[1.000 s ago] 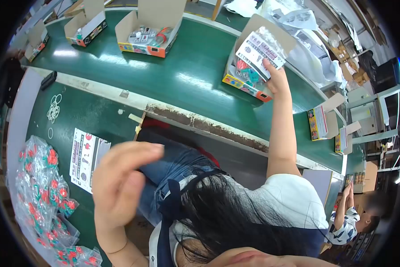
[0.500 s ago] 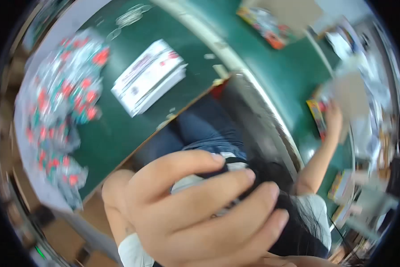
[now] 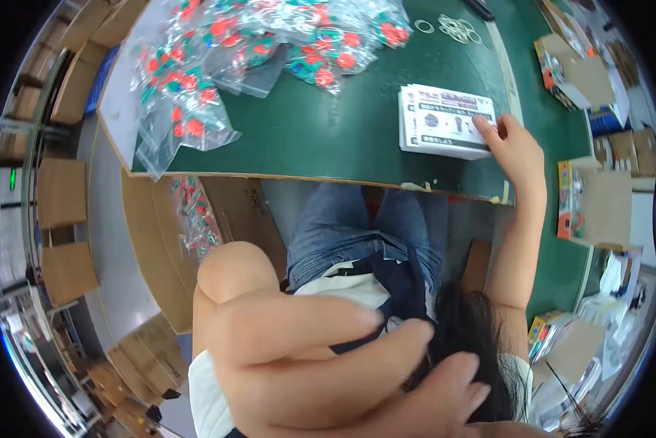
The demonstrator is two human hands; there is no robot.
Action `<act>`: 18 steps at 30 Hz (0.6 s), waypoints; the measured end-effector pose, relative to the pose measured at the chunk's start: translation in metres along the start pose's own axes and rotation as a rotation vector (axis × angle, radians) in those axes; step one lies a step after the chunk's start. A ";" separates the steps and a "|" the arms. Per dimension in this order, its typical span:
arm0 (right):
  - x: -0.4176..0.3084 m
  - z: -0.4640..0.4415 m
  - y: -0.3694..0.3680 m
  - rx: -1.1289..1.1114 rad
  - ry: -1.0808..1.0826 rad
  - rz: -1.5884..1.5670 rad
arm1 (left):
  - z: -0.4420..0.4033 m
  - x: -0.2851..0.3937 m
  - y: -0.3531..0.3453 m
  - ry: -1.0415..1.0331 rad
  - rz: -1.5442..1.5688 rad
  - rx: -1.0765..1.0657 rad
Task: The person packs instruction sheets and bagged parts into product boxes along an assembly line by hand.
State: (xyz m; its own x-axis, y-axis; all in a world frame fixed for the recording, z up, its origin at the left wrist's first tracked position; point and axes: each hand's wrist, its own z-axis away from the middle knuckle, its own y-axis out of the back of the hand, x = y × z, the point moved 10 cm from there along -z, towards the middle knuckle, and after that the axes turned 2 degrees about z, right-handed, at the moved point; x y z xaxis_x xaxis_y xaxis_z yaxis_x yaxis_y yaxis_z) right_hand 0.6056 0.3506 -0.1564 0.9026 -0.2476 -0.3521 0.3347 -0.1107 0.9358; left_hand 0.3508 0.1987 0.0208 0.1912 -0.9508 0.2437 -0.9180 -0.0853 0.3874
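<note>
My left hand (image 3: 321, 358) is raised close to the camera, large and partly blurred. Its fingers are bent and apart, with nothing visible in them. On the green table, my right hand (image 3: 514, 150) grips the right edge of a stack of white printed leaflets (image 3: 445, 120). One fingertip lies on the top sheet; the fingers beyond the edge are partly hidden. Clear plastic bags with red and green pieces (image 3: 321, 51) lie left of the stack. Several rubber bands (image 3: 459, 29) are behind it.
Open cardboard boxes (image 3: 595, 197) with colourful printing stand along the table's right side. Under the table edge, a large carton (image 3: 153, 248) holds more bagged pieces. Shelves with brown cartons (image 3: 61, 193) line the left.
My right hand has moved from an open box on the right to the leaflet stack. The view has turned, bringing the table edge nearly level. My left hand stays near the camera.
</note>
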 end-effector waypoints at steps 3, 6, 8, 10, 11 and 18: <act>0.007 -0.023 -0.029 -0.118 -0.031 0.111 | 0.024 -0.006 0.040 0.045 -0.235 0.056; 0.018 -0.022 -0.021 0.009 -0.087 -0.029 | 0.040 -0.078 0.061 0.250 -0.412 0.025; 0.015 -0.017 -0.012 0.104 -0.075 -0.056 | 0.061 -0.173 0.069 0.361 -0.401 0.077; 0.015 -0.008 -0.007 0.163 -0.062 -0.077 | 0.081 -0.247 0.065 0.546 -0.440 0.005; 0.013 -0.005 -0.001 0.227 -0.048 -0.053 | 0.091 -0.279 0.065 0.600 -0.493 -0.032; 0.013 0.005 0.014 0.345 -0.067 -0.045 | 0.076 -0.375 0.048 0.783 -0.822 -0.140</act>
State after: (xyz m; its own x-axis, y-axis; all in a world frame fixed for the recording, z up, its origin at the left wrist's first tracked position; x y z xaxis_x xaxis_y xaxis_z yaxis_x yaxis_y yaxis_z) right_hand 0.6209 0.3415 -0.1480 0.8656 -0.2963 -0.4038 0.2520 -0.4390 0.8624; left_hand 0.2087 0.5286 -0.1194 0.9251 -0.1713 0.3389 -0.3773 -0.5152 0.7695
